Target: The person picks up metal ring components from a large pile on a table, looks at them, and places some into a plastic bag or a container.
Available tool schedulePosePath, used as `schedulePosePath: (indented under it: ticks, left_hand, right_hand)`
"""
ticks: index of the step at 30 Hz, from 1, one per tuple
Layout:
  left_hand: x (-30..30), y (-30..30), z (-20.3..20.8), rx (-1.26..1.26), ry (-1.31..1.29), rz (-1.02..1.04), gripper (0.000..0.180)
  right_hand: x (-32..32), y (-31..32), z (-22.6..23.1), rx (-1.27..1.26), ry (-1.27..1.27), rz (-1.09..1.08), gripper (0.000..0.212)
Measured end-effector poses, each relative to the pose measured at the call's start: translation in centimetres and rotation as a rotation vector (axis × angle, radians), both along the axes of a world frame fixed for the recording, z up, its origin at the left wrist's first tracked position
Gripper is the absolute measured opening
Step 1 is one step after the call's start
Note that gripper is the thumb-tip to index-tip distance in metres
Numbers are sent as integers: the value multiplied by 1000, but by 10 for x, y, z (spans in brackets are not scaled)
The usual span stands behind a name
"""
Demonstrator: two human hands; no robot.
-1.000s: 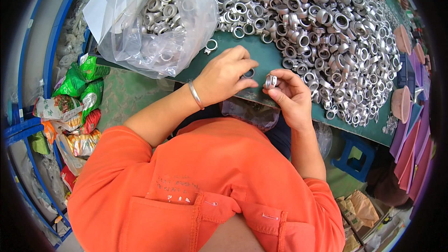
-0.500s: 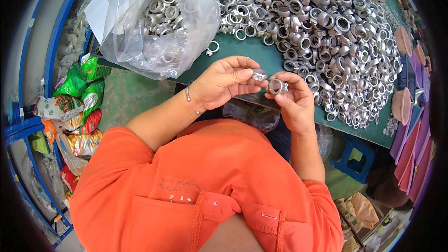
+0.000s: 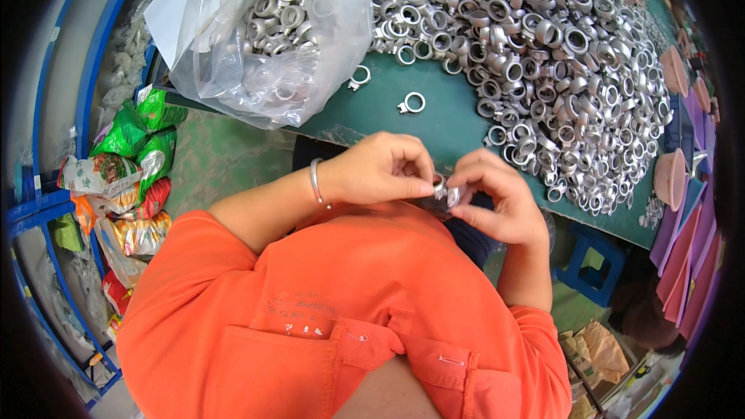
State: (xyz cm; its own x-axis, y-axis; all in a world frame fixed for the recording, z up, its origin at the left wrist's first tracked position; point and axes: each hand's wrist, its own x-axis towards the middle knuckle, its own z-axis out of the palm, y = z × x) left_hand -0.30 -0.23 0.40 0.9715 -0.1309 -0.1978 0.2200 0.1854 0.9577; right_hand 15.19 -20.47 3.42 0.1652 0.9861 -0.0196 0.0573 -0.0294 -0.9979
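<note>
My left hand (image 3: 384,169) is closed in a pinch, its thumb and fingertips at a small silver metal ring (image 3: 439,183). Close beside it, my right hand (image 3: 503,198) grips another metal ring (image 3: 453,197) between thumb and fingers. The two rings are held low, just off the table's near edge and in front of my body; whether they touch I cannot tell. Beyond my left hand, a single loose ring with a small lug (image 3: 414,102) lies on the green table (image 3: 442,128). A second loose ring (image 3: 359,77) lies by the bag.
A large heap of metal rings (image 3: 551,62) covers the table's far and right side. At the left stands a clear plastic bag (image 3: 326,54) with several rings inside. A blue stool (image 3: 594,264) is below the table at right; colourful packages (image 3: 132,194) sit on a blue rack.
Both hands have drawn back from over the table toward my body, with the rings in them. The loose ring that my left hand mostly covered is now in plain sight.
</note>
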Motion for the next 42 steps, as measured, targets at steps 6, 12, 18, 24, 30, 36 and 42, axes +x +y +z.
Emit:
schedulePosePath:
  ticks: [6,12,18,24,30,36,42]
  left_hand:
    - [1,15,20,1195,-353,472,28]
    - [3,26,7,1449,-348,442,39]
    - [6,24,13,1027,-340,403,36]
    - [8,22,5,1333,-240,466,38]
    - [12,18,8,1021,-401,448,41]
    - [16,21,4,1231,-272,400,44]
    - [17,16,2,378,-186,355,52]
  right_hand:
    - [-10,15,1,-128,-575,-30,26]
    - [-14,84,-20,243,-1011,-336,30]
    - [-10,72,-36,78,-895,-352,40]
    - [-10,65,-32,7,-910,-399,43]
    - [-10,55,-37,72,-285,-389,36]
    - [-9,39,-40,141,383,-294,34]
    - [-10,34,-43,170,474,-318,38]
